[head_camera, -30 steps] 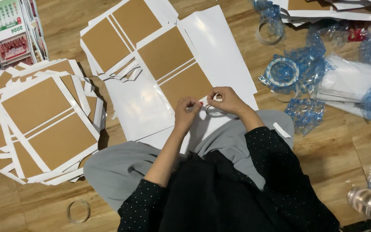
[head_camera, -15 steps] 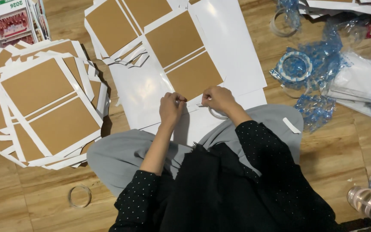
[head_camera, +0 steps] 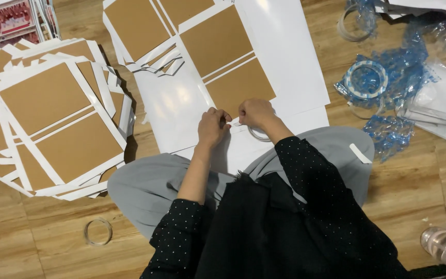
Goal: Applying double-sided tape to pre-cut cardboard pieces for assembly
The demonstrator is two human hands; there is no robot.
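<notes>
1. Far left of the white sheet [head_camera: 176, 111]: colourful printed packs [head_camera: 6, 20] at the top corner, red and green, partly cut off.
2. Left of the sheet: messy stack of brown cards with white borders [head_camera: 52, 119] on the wooden floor [head_camera: 21, 243], fanned out, overlapping.
3. Below-left of the sheet, on bare floor: a clear tape ring [head_camera: 98, 231], lying flat, well apart from both hands.
4. On the sheet's upper part: more brown cards [head_camera: 218, 41] side by side, white strips between them; one card just above the hands.
5. Left hand [head_camera: 211, 126] at the sheet's near edge, fingers pinched narrow on a small white strip [head_camera: 235, 123].
6. Right hand [head_camera: 256, 114] just beside it, touching the same strip from the other end, grip closed on it. Strip sits between both hands, over the sheet.
7. Under the right wrist: part of a clear tape roll [head_camera: 258, 135], half hidden by the hand.
8. Grey-trousered knees and a dark dotted sleeve [head_camera: 305, 175] cover the sheet's near edge; a white strip piece [head_camera: 360, 153] lies on the right knee.
9. Right of the sheet: crumpled blue plastic wrap [head_camera: 393, 77] with a tape roll [head_camera: 367, 77] in it, another clear roll [head_camera: 352, 23] above.
10. Far right: white plastic bags [head_camera: 440, 103], flat, stacked.
</notes>
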